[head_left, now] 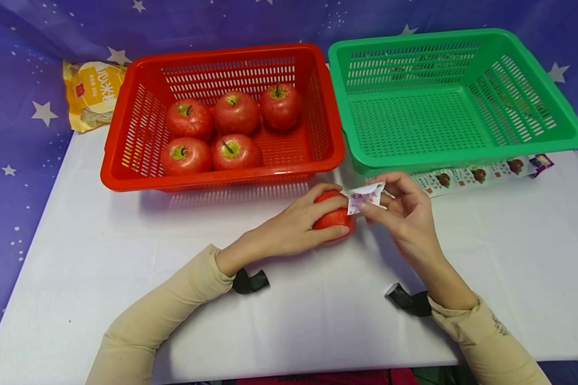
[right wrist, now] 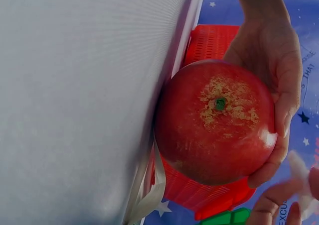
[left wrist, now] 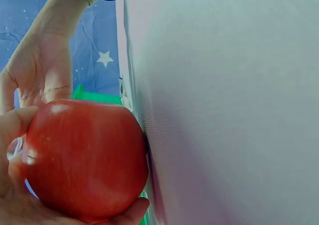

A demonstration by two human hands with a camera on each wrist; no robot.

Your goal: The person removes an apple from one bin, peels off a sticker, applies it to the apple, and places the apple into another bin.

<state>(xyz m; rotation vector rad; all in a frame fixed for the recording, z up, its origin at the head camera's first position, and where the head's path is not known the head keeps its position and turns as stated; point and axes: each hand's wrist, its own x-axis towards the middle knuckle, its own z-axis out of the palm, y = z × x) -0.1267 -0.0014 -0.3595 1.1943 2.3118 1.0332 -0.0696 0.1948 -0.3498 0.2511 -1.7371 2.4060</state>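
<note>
Hand, L (head_left: 296,223): curled round red apple (head_left: 334,218), thumb on near side, fingers over far side. Apple seen resting on white tabletop (head_left: 289,321), approx. ctr., just in front of red basket's R end. Hand, R (head_left: 407,219): pinching small white printed label (head_left: 360,197) betw. thumb & fingers, just beside apple; label-to-apple contact: can't tell.

Also noted: 5 red apples (head_left: 237,112) inside red basket (head_left: 291,152), stems mostly up, grouped toward L & ctr. Green basket (head_left: 419,117) immed. to R of red one. Label strip w/ fruit pics (head_left: 457,177) lying along green basket's front edge, purple packet (head_left: 541,163) at strip's R end. Yellow bag (head_left: 91,96) at far L, next to red basket. Blue-purple star-print cloth (head_left: 197,24) behind.
</note>
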